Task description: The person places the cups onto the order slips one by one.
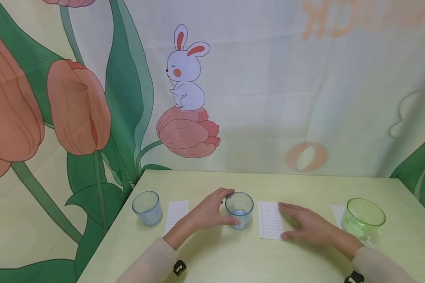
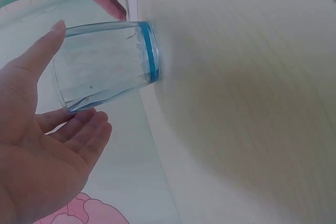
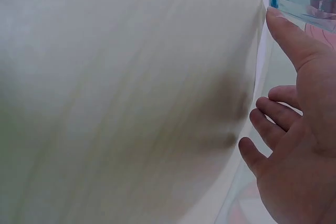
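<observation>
A clear bluish drinking glass (image 1: 239, 210) stands upright mid-table. My left hand (image 1: 209, 210) holds it from the left, fingers at the far side of the rim and thumb across the front. In the left wrist view the same glass (image 2: 105, 64) shows its blue base ring, between the thumb and fingers of the left hand (image 2: 47, 140). The right hand (image 1: 309, 226), fingers spread and relaxed, is over the right edge of a lined white paper slip (image 1: 270, 221). In the right wrist view the right hand (image 3: 299, 145) has nothing in its grasp.
A second bluish glass (image 1: 147, 208) stands at the table's left, beside another lined slip (image 1: 177, 214). On the right a green glass cup (image 1: 364, 216) partly covers a third slip (image 1: 338, 214). Behind the pale table (image 1: 212, 267) hangs a printed curtain (image 1: 255, 98) with tulips and a rabbit.
</observation>
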`<state>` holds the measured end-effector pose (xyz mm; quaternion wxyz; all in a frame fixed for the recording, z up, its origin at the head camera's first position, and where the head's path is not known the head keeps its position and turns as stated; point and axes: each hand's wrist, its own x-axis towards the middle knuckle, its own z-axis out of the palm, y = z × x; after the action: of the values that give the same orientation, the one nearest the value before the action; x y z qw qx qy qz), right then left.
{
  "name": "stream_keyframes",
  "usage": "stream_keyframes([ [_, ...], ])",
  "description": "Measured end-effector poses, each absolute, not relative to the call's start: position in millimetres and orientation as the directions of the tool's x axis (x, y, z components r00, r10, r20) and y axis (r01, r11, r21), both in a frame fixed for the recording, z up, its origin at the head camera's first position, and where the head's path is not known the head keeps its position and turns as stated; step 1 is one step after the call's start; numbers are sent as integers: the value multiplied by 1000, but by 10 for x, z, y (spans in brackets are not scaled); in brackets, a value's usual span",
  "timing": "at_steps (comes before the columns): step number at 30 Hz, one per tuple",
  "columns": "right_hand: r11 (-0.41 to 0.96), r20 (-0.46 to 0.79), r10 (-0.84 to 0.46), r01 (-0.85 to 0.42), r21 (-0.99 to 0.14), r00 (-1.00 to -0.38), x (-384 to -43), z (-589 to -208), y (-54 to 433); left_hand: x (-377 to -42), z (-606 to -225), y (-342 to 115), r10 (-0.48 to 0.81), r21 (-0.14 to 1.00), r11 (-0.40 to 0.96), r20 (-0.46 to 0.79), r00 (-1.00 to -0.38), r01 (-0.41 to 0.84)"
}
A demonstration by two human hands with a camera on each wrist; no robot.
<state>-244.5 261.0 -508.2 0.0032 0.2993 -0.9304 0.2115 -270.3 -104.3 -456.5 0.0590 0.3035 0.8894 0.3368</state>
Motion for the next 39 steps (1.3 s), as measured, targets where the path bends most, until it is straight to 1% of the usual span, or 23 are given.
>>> stream_keyframes([
  [11, 740, 112, -550, -545, -394, -827, -2414, -5141, 2682, -2727, -4618, -913, 595, 665, 558, 95, -798, 496],
  [17, 729, 117, -555, -550, -408, -823, -2413, -5133, 2684, -2746, -4639, -895, 583, 669, 565, 91, -807, 483],
  [24, 725, 110, -551, -540, -428, -827, -2442, -5161, 2679, -2767, -4627, -893, 575, 698, 554, 74, -815, 454],
  [32, 724, 105, -547, -532, -439, -831, -2462, -5171, 2673, -2816, -4614, -835, 588, 723, 518, 87, -804, 457],
  [39, 708, 102, -556, -534, -463, -825, -2489, -5160, 2657, -2844, -4555, -636, 600, 739, 472, 130, -789, 481],
])
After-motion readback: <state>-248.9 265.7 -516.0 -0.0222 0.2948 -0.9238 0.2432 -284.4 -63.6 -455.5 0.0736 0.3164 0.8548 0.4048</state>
